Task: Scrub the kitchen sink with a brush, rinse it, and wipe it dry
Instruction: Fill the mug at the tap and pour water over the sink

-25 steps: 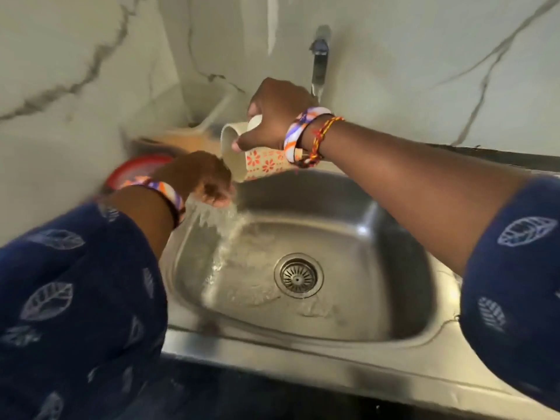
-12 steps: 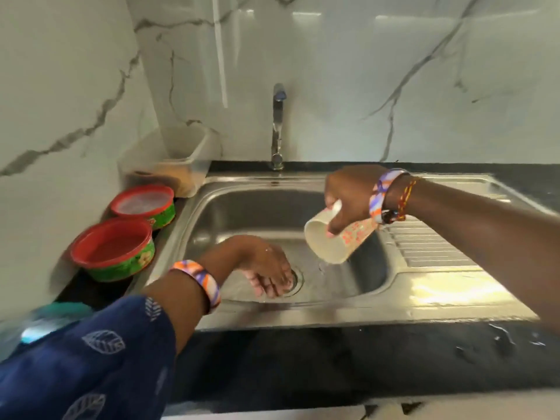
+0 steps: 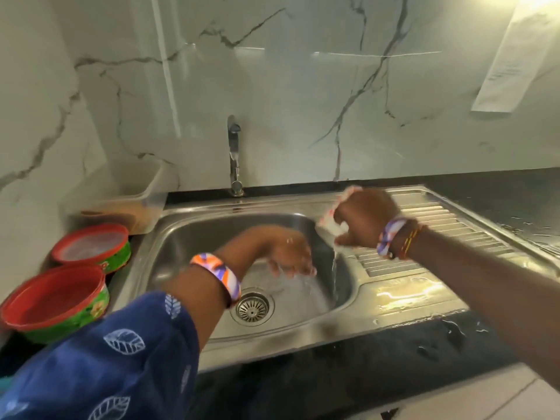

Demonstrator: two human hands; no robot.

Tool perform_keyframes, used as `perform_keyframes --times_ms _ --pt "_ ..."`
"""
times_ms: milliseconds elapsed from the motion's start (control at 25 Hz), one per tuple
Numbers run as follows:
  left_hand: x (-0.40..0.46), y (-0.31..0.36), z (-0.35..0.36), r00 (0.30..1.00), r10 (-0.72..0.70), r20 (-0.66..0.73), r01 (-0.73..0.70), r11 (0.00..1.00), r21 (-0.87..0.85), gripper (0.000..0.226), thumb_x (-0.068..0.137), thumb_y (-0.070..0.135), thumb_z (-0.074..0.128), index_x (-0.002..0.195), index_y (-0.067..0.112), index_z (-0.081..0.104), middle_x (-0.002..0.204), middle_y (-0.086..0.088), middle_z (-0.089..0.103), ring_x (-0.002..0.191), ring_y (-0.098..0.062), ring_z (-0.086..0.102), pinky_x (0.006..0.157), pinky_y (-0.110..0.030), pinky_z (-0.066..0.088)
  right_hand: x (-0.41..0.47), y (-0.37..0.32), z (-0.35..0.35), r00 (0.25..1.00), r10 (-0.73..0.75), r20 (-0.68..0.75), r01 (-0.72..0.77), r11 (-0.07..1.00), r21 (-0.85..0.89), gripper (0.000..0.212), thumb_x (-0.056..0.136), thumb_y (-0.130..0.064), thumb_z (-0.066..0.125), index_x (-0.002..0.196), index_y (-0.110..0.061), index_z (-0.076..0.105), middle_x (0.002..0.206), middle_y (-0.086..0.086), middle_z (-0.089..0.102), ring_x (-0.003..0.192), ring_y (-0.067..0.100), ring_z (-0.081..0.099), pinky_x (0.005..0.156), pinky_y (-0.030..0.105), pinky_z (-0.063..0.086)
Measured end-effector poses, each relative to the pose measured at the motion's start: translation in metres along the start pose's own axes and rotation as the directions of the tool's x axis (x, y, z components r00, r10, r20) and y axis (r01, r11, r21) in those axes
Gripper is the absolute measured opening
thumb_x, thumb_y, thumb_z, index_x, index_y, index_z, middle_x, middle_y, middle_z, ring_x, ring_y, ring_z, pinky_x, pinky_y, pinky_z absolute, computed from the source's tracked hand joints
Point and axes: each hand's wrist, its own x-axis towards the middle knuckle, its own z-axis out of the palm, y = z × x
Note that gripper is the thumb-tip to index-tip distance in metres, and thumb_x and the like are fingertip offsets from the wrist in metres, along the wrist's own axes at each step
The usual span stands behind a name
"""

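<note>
Both hands worked: right hand (image 3: 365, 221) gripped a tipped cup (image 3: 331, 221), mouth down-left, pouring into the sink (image 3: 194, 234); left hand (image 3: 288, 253) fingers hung relaxed inside.

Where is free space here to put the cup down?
Free: the ribbed drainboard right of the basin, though wet, and the black counter behind it. Crowded: the left side, with two red bowls and a plastic box.
</note>
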Motion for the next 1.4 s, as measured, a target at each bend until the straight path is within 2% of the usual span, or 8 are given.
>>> perform_keyframes --times_ms 160,360,480,600,720,840,1000,1400 --pt "0.007 -0.02 0.023 0.992 -0.098 0.078 0.106 0.988 -0.115 0.047 0.095 0.026 0.054 0.134 0.002 0.046 0.094 -0.005 0.061 0.074 -0.01 0.054 0.066 -0.021 0.047 -0.006 -0.026 0.04 0.993 -0.04 0.114 0.035 0.998 0.054 0.038 0.083 -0.05 0.058 0.11 -0.024 0.067 0.114 0.002 0.066 0.111 0.024 0.058 0.091 0.028 0.042" --pt "-0.024 -0.049 -0.022 0.977 -0.21 0.027 0.211 0.96 -0.184 0.057 0.089 0.041 0.06 0.128 0.0 0.051 0.088 -0.005 0.057 0.076 -0.015 0.055 0.074 -0.027 0.05 0.046 -0.028 0.0 0.976 0.177 -0.124 -0.095 0.866 0.49 0.037 0.077 -0.053 0.065 0.089 -0.018 0.073 0.088 0.005 0.071 0.085 0.024 0.064 0.068 0.026 0.042" --pt "-0.042 -0.08 -0.054 0.964 -0.216 -0.158 0.088 0.813 -0.575 0.046 0.087 0.031 0.064 0.127 0.015 0.048 0.098 -0.002 0.057 0.092 -0.019 0.055 0.081 -0.031 0.051 0.094 -0.041 -0.017 0.927 0.354 -0.127 -0.08 0.515 0.854 0.05 0.078 -0.047 0.067 0.046 -0.014 0.048 0.043 -0.003 0.043 0.05 0.018 0.04 0.05 0.027 0.027" --pt "-0.05 -0.118 -0.076 0.85 -0.304 -0.43 -0.139 0.657 -0.741 0.038 0.082 0.019 0.071 0.116 0.014 0.056 0.103 0.0 0.064 0.103 -0.02 0.056 0.084 -0.031 0.049 0.141 -0.068 -0.02 0.93 0.366 0.033 -0.06 0.063 0.996 0.052 0.081 -0.038 0.069 0.044 -0.013 0.04 0.051 0.006 0.039 0.058 0.018 0.033 0.053 0.027 0.026" --pt "-0.04 -0.15 -0.092 0.651 -0.485 -0.584 -0.245 0.594 -0.766 0.056 0.064 0.013 0.085 0.114 0.004 0.06 0.107 -0.01 0.069 0.104 -0.027 0.063 0.094 -0.042 0.051 0.186 -0.089 -0.014 0.957 0.256 0.134 -0.103 -0.13 0.986 0.04 0.089 -0.03 0.061 0.053 -0.014 0.051 0.058 0.005 0.05 0.059 0.017 0.044 0.055 0.022 0.033" --pt "-0.017 -0.176 -0.114 0.476 -0.62 -0.624 -0.229 0.597 -0.769 0.067 0.056 0.019 0.089 0.115 0.004 0.06 0.109 -0.012 0.069 0.102 -0.029 0.065 0.093 -0.048 0.051 0.241 -0.103 0.0 0.978 0.149 0.149 -0.127 -0.15 0.981 0.025 0.093 -0.024 0.052 0.071 -0.013 0.056 0.07 0.004 0.055 0.073 0.021 0.05 0.07 0.027 0.039" --pt "0.037 -0.238 -0.144 0.406 -0.626 -0.666 -0.222 0.64 -0.736 0.101 0.028 0.035 0.081 0.122 0.009 0.056 0.112 -0.011 0.067 0.106 -0.029 0.063 0.091 -0.049 0.052 0.313 -0.122 0.033 0.974 0.089 0.209 -0.196 -0.136 0.971 0.009 0.089 -0.016 0.054 0.098 -0.012 0.055 0.104 0.012 0.06 0.103 0.03 0.057 0.096 0.043 0.047" --pt "0.117 -0.285 -0.153 0.337 -0.827 -0.451 0.245 0.539 -0.806 0.062 0.083 0.029 0.07 0.133 0.006 0.041 0.126 -0.012 0.056 0.116 -0.026 0.056 0.094 -0.034 0.047 0.377 -0.155 0.11 0.932 0.116 0.344 -0.34 -0.058 0.939 0.035 0.09 -0.009 0.05 0.125 -0.006 0.05 0.124 0.018 0.055 0.108 0.028 0.052 0.089 0.032 0.041"
